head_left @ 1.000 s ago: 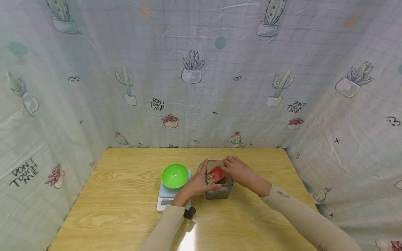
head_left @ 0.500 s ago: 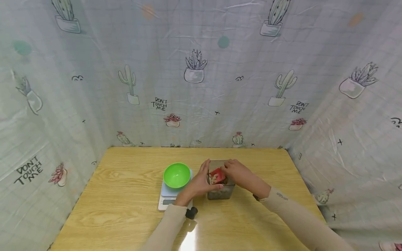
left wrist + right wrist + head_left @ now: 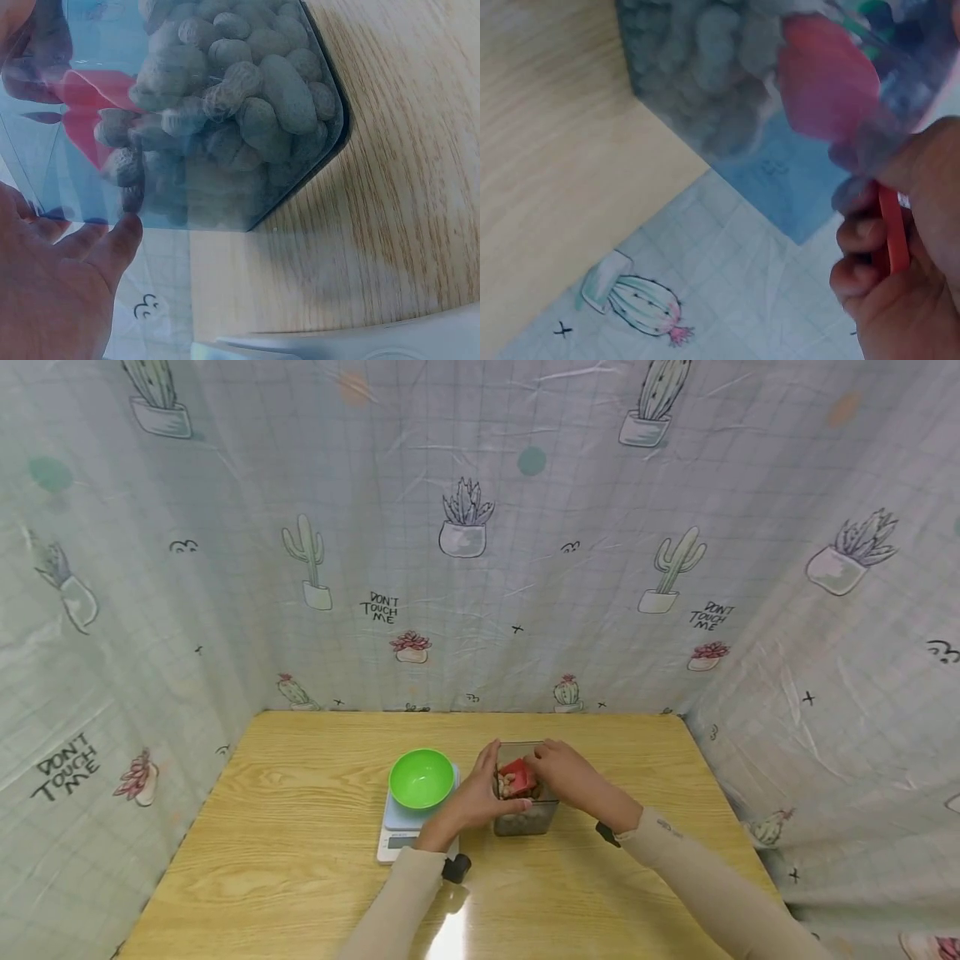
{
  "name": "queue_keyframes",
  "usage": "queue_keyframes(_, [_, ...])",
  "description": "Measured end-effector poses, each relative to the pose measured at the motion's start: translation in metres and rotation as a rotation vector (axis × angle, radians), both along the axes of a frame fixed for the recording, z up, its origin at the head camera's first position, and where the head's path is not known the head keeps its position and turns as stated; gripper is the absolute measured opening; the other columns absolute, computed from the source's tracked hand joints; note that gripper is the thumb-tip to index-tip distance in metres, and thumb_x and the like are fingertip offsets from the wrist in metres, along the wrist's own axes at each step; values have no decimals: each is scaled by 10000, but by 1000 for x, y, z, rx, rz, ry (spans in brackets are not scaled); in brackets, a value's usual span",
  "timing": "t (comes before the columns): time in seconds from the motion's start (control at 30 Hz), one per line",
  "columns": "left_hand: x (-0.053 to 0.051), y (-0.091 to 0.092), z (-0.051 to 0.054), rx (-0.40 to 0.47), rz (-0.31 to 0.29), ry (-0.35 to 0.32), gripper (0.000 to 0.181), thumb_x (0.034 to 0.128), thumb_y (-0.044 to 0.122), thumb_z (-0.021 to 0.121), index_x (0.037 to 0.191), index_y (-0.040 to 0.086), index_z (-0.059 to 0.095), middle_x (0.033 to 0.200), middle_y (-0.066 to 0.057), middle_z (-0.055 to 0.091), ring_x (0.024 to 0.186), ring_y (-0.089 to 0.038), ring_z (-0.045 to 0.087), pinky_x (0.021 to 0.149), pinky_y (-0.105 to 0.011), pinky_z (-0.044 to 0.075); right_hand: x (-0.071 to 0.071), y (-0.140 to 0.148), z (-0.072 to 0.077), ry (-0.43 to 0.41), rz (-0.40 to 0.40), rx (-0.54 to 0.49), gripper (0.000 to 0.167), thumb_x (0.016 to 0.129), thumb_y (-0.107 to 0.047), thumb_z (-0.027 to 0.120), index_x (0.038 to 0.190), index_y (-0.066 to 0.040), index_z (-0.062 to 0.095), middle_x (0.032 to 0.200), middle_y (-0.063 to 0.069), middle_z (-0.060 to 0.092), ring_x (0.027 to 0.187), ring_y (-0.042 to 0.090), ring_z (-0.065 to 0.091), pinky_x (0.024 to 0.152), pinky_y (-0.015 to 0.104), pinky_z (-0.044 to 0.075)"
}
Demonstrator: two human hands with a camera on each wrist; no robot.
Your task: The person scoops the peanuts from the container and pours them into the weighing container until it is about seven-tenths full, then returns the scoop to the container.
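A clear container [image 3: 522, 821] of peanuts [image 3: 259, 124] stands on the table. My left hand [image 3: 477, 799] grips its left side, thumb along the near rim and fingers at the far left corner. With my right hand [image 3: 570, 777] I hold a red scoop [image 3: 518, 777] by its handle; the scoop's head is inside the container among the peanuts. In the right wrist view my right hand [image 3: 907, 247] has its fingers curled round the red handle [image 3: 894, 232]. Left of the container, a green bowl [image 3: 421, 779] rests on a white kitchen scale [image 3: 403, 818].
The wooden table [image 3: 300, 843] reaches back to a curtain [image 3: 480, 585] printed with cacti, which also hangs at both sides. Black wrist straps show at both cuffs. The scale sits close beside my left forearm.
The red scoop and my right hand have shifted slightly within the container. My left hand keeps its grip. The whole view has moved a little with the head.
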State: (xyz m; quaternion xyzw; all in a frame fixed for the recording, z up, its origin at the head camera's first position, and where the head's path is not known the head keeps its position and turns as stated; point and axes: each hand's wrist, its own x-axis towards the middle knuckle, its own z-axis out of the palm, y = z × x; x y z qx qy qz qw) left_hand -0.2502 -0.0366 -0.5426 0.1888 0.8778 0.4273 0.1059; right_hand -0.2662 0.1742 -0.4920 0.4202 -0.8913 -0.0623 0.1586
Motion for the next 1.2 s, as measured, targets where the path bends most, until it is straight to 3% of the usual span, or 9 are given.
queue_keyframes(0.13, [-1, 0, -1, 5, 0, -4, 1197, 748, 682, 719, 1593, 285, -31, 1673, -7, 17, 1410, -325, 406, 1063, -489, 445, -2, 1, 4, -96, 2, 11, 50, 888, -137, 719, 930, -126, 695, 803, 11, 619, 720, 171, 528, 703, 343, 486])
queue_keyframes(0.27, [0, 0, -3, 13, 2, -5, 1201, 744, 662, 737, 1595, 273, -17, 1671, -33, 40, 1399, -334, 418, 1057, -495, 449, -3, 8, 4, -212, -5, -60, 64, 911, -112, 687, 971, -97, 704, 831, 26, 644, 733, 177, 576, 715, 345, 509])
queue_keyframes(0.33, [1, 1, -3, 11, 5, -6, 1205, 741, 655, 745, 1595, 270, -14, 1670, -38, 46, 1389, -333, 432, 1053, -495, 453, -3, 10, 3, -224, -7, -79, 83, 918, -119, 681, 991, -90, 706, 855, 32, 661, 754, 185, 600, 728, 349, 523])
queue_keyframes(0.47, [2, 1, -4, 9, 9, -8, 1204, 739, 657, 746, 1593, 283, -17, 1670, -33, 50, 1385, -330, 437, 1048, -496, 455, -1, 13, 3, -186, -9, -65, 106, 921, -139, 681, 1020, -104, 696, 896, 29, 676, 774, 185, 597, 738, 346, 528])
queue_keyframes(0.7, [3, 1, -1, -4, -2, -16, 1206, 740, 686, 724, 1592, 295, -36, 1673, -15, 31, 1405, -330, 417, 1046, -495, 460, 7, 13, 7, 33, -6, 109, 180, 902, -170, 710, 1065, -131, 645, 957, 16, 635, 824, 180, 537, 719, 331, 461])
queue_keyframes(0.8, [2, 0, 0, -8, 0, -6, 1206, 744, 684, 721, 1592, 288, -39, 1673, -26, 29, 1407, -340, 411, 1044, -503, 459, 8, 9, 4, 87, 0, 159, 213, 895, -192, 721, 1076, -138, 624, 967, 14, 612, 862, 179, 537, 698, 315, 406])
queue_keyframes(0.9, [2, 0, 0, -10, 3, 1, 1206, 744, 688, 718, 1593, 285, -37, 1673, -31, 32, 1413, -345, 399, 1052, -502, 451, 7, 7, 1, 92, 17, 161, 185, 914, -213, 698, 1056, -135, 609, 948, 15, 598, 860, 178, 533, 677, 309, 358])
queue_keyframes(1.2, [0, 1, 0, -2, 13, -2, 1217, 727, 697, 726, 1593, 289, -24, 1670, -41, 54, 1418, -354, 388, 1063, -518, 437, 3, 16, -4, 22, -30, 19, 120, 936, -201, 666, 1015, -132, 607, 889, 4, 591, 725, 168, 464, 644, 322, 413])
